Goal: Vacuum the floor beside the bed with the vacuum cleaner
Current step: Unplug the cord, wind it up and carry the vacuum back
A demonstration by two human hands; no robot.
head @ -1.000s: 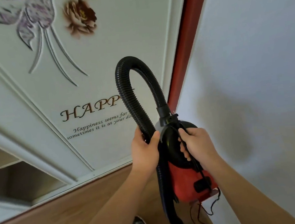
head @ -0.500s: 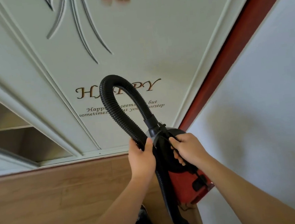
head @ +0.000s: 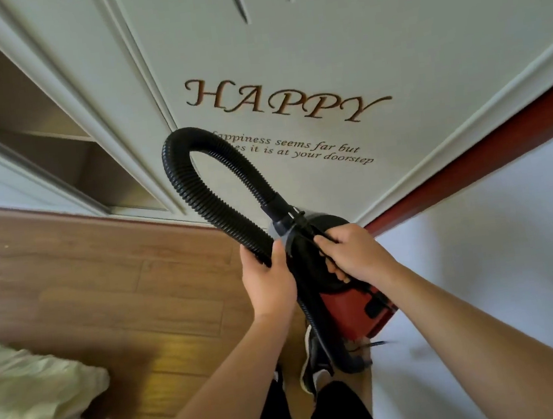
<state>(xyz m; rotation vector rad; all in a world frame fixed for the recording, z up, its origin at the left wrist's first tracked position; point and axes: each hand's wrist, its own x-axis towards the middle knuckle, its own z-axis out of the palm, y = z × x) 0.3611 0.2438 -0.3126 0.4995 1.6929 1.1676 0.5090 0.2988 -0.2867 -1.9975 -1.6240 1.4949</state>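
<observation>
A small red and black vacuum cleaner (head: 352, 311) hangs in front of me above the wooden floor (head: 105, 291). Its black ribbed hose (head: 193, 184) loops up and back down. My left hand (head: 269, 282) grips the hose just below the loop. My right hand (head: 349, 256) holds the black strap or cord on top of the vacuum body. The nozzle end (head: 349, 361) hangs down near my shoe (head: 311, 360). A corner of pale bedding (head: 25, 403) shows at the lower left.
A white wardrobe door (head: 285, 53) with the word HAPPY stands ahead, with open shelves (head: 35, 133) to its left. A white wall (head: 495, 236) with a red door frame strip (head: 470, 166) runs along the right. My dark trouser legs (head: 326, 417) are below.
My view has tilted down and to the left, so the floor and bedding have come into sight. Both hands keep the same hold on the hose and vacuum.
</observation>
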